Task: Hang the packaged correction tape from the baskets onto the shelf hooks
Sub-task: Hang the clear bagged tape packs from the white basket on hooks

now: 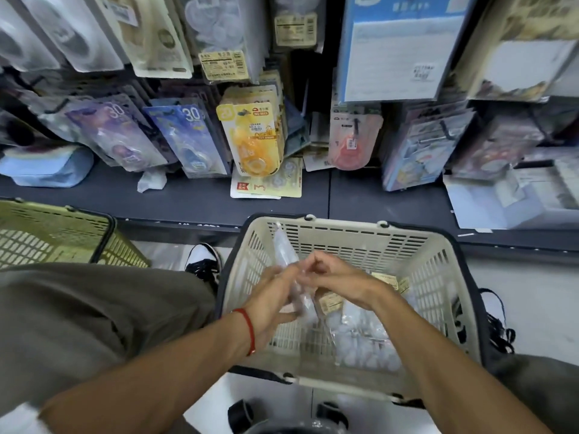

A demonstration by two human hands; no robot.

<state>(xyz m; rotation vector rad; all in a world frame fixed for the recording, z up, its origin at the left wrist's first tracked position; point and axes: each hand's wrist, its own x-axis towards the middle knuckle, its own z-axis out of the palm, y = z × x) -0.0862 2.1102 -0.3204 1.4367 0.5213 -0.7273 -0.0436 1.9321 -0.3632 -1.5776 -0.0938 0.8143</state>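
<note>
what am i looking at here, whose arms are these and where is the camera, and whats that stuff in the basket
There is no machine here. A person wears a wide-angle camera on the head, so this single picture looks forward and down along their own arms.

The left hand, with a red string bracelet on its wrist, and the right hand meet above a cream shopping basket. Together they hold a clear packet that stands up between them; the blur hides what is inside. More clear packets lie in the basket's bottom.

Left of it stands a green basket. Behind both is a dark shelf with packaged correction tape on hooks, such as a yellow pack and a red pack. One flat pack lies loose on the shelf.
</note>
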